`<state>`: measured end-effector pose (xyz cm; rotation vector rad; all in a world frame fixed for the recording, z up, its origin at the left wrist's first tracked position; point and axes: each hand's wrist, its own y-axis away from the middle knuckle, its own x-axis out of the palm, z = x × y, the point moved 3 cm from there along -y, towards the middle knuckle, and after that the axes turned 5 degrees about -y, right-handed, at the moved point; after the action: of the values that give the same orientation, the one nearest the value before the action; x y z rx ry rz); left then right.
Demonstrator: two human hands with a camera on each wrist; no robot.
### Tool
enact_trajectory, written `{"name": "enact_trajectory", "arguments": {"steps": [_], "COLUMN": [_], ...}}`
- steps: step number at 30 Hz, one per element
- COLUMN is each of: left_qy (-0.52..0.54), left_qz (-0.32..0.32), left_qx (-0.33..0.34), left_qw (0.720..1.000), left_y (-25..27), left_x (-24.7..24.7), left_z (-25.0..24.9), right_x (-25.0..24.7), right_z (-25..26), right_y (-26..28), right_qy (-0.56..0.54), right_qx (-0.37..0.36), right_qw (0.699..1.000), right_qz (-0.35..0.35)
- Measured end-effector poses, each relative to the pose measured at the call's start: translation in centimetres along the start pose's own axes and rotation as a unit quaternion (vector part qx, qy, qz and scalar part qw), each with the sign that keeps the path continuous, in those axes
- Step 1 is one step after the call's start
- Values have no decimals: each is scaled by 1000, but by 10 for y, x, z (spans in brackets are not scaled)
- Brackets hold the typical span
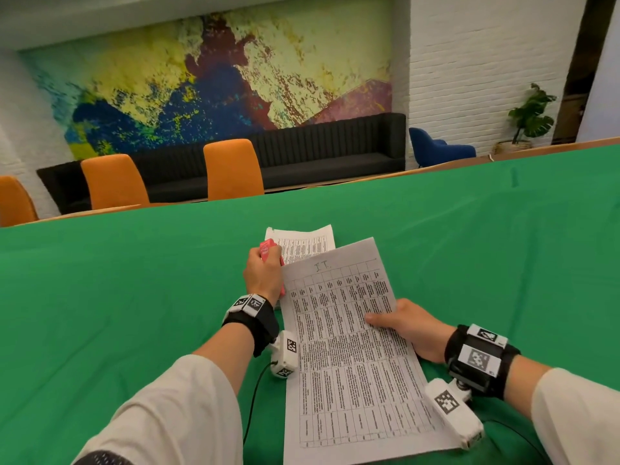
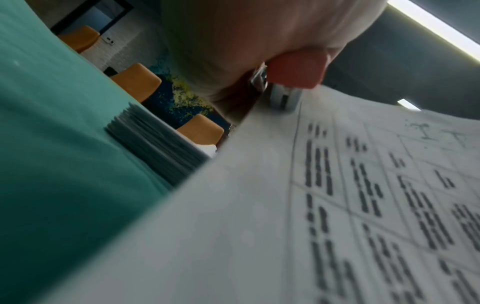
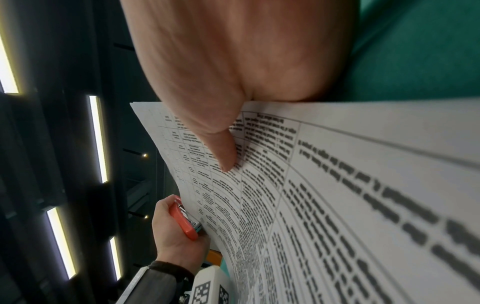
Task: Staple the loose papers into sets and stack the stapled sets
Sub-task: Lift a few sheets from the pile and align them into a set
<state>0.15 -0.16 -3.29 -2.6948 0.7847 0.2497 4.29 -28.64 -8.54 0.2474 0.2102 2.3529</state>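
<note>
A set of printed table sheets [image 1: 349, 344] is lifted off the green tablecloth [image 1: 134, 297]. My right hand [image 1: 402, 325] pinches its right edge, thumb [image 3: 223, 152] on top. My left hand [image 1: 263, 275] grips a red stapler [image 1: 268, 250] at the sheets' upper left corner. In the left wrist view the stapler [image 2: 296, 72] has its metal mouth over the paper's edge [image 2: 259, 144]; the right wrist view shows the stapler [image 3: 184, 220] against that corner. A stack of papers [image 1: 305, 241] lies on the table behind, also in the left wrist view as a paper stack [image 2: 155, 142].
Orange chairs [image 1: 231, 169] line the table's far edge, with a black sofa [image 1: 322, 149] and a painted wall behind them. A blue armchair [image 1: 436, 147] and a potted plant [image 1: 530, 115] stand at the back right. Cables [image 1: 255, 394] run from the wrist cameras across the cloth.
</note>
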Motion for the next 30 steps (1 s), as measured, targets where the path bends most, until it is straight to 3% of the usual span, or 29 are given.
{"name": "enact_trajectory", "arguments": {"steps": [4, 10, 12, 14, 16, 19, 21, 23, 25, 27, 30], "left_qy": [32, 60, -6, -146, -288, -389, -476, -550, -573, -545, -339], "left_qz": [-12, 108, 122, 120, 141, 220, 292, 315, 309, 287, 257], "left_qx": [-19, -113, -92, -26, 21, 7, 6, 21, 16, 28, 46], "left_qw": [999, 986, 988, 982, 947, 894, 829, 773, 759, 787, 904], "left_y": [-1, -14, -20, -23, -20, -6, 10, 18, 20, 21, 30], "left_x": [3, -5, -22, -48, -75, -107, -119, -122, -122, -121, -113], "left_z": [1, 2, -2, -4, 0, 26, 46, 62, 64, 55, 22], "right_x": [1, 1, 0, -1, -3, -5, -7, -9, -9, -7, 0], "right_z": [1, 2, 2, 1, 0, 0, -1, -1, 0, 3, 14], "right_y": [1, 2, 2, 1, 0, -1, -1, -2, -1, 0, 0], "right_qy": [5, 3, 2, 0, -3, -12, -21, -33, -44, -53, -76], "right_qx": [1, 1, 1, 3, 5, 10, 17, 21, 21, 20, 21], "right_qw": [1000, 1000, 1000, 1000, 1000, 1000, 1000, 999, 999, 998, 997], "right_qz": [6, 4, 5, 4, 0, -4, -5, -6, -9, -7, 6]}}
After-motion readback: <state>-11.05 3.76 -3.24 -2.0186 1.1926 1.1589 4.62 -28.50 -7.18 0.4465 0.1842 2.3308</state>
